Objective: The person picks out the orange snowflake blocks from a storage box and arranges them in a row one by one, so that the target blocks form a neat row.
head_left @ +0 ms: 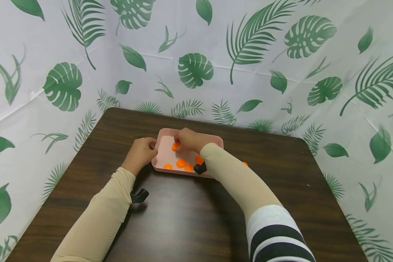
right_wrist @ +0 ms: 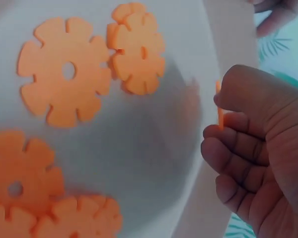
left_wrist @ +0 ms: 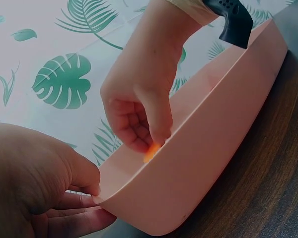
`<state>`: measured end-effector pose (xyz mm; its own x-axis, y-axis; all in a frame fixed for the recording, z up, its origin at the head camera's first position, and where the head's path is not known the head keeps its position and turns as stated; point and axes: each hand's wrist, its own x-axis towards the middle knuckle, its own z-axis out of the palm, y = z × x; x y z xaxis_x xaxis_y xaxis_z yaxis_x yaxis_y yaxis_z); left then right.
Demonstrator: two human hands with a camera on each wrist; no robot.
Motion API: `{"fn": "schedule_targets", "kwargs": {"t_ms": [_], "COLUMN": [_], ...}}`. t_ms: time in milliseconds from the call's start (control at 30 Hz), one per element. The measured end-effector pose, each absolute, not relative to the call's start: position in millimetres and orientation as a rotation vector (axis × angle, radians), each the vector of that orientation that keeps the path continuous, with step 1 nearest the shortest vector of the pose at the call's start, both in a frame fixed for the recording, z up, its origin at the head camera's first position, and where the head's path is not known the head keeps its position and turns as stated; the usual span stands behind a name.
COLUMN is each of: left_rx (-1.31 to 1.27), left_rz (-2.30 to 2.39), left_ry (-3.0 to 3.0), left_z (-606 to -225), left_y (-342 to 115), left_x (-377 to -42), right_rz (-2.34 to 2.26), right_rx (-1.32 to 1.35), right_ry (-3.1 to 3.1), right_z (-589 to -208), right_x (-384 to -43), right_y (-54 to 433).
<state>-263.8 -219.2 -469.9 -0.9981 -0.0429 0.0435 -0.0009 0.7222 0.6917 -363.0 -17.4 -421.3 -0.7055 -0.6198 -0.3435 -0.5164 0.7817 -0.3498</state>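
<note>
A shallow pink tray [head_left: 162, 154] lies on the table, with several orange notched discs [right_wrist: 44, 64] spread over its floor. My left hand [head_left: 139, 153] pinches the rim at the tray's left end between thumb and fingers, as the left wrist view shows. Over the tray's left part, my right hand [head_left: 190, 140] holds one orange notched disc [right_wrist: 220, 119] between thumb and index finger. That disc stands edge-on in the right wrist view, the other fingers curled loosely below it. My right forearm hides the tray's right front part.
The dark wood table [head_left: 177, 218] meets leaf-patterned cloth [head_left: 196, 36] behind and at both sides. A bit of orange [head_left: 245, 163] peeks out past my right forearm. Black wrist-camera mounts [head_left: 139, 196] jut from both sleeves, the right one over the tray's front rim.
</note>
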Motion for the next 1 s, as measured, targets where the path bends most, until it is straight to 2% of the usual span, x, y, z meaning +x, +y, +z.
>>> {"fn": "schedule_targets", "kwargs": {"t_ms": [67,267,500,633,800,1000], "left_rx": [0.032,0.051,0.075,0.084,0.074,0.090], "left_rz": [-1.156,-1.172,-1.195,-1.193,-1.195,-1.216], "left_ry": [-2.862,-2.857,-2.882,-2.880,-2.882,-2.889], "left_z": [-469.2,-469.4,-469.2,-472.1,-472.8,-471.3], "left_y": [-218.6,-219.1,-216.9,-217.2,-216.6,-215.0], "left_x": [-264.0,-262.3,-259.8,-259.0,-260.0,-259.5], "right_rz": [-0.251,-0.427,-0.504,-0.498,-0.553,-0.553], "right_rx": [-1.104,-1.092,-0.877,-0.800,-0.693,-0.505], "right_ry": [2.594,2.634,2.738,2.820,2.868,2.871], "right_z": [-440.2,-412.4,-376.4,-368.4,-373.9,-399.0], "right_x": [-382.3,-381.4,-379.5,-379.3,-374.4,-359.5], "right_y": [-11.2,23.0,92.2,140.7,207.1,268.9]}}
